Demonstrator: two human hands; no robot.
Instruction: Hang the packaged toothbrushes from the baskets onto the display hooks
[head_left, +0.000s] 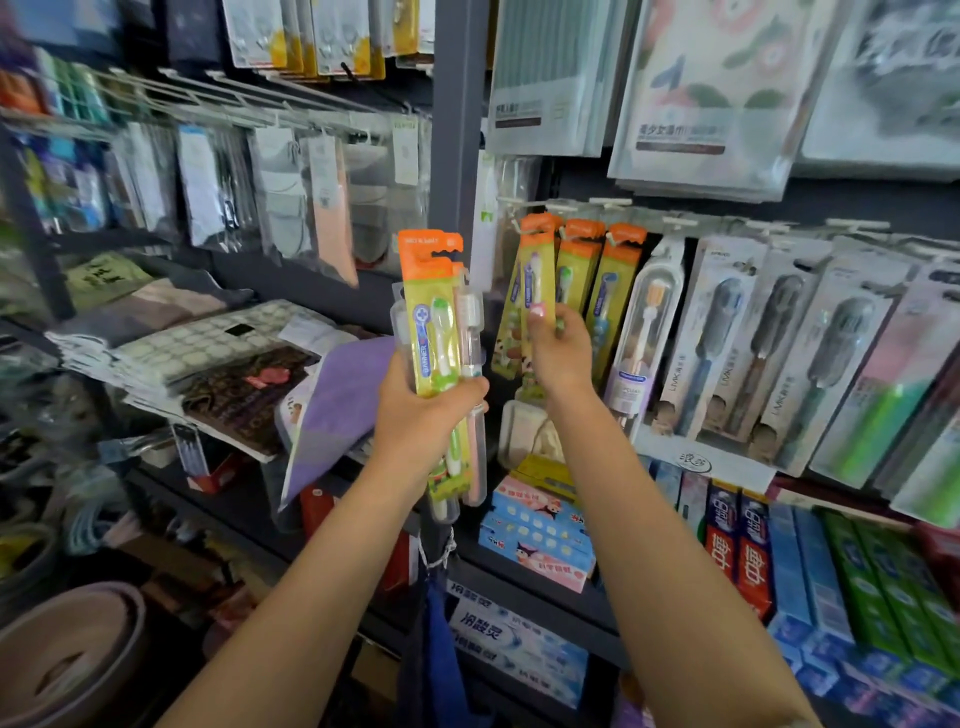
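Head view, step in hand: the person is hanging one packaged toothbrush on the display, while spare packs are waiting in the other hand.
Head view, right hand (558, 345): it is pinching the orange-and-yellow pack (535, 291) at mid-height, thumb on the front, and is holding it up against the display hooks (519, 208) at the left end of the toothbrush row.
Head view, pack and hook: the pack's orange top is sitting right at a hook; whether the hole is already threaded cannot be told.
Head view, left hand (426, 415): it is gripping a bundle of packs (434, 332) upright, fingers curled round their lower halves, just left of the row and apart from the hooks.
Head view, neighbours: two matching hung packs (597, 280) are hanging just right of the held one.
Head view, baskets: none is showing.
Next move, judged: the hole likely needs seating fully on the hook before the right hand is letting go and taking another pack from the bundle.
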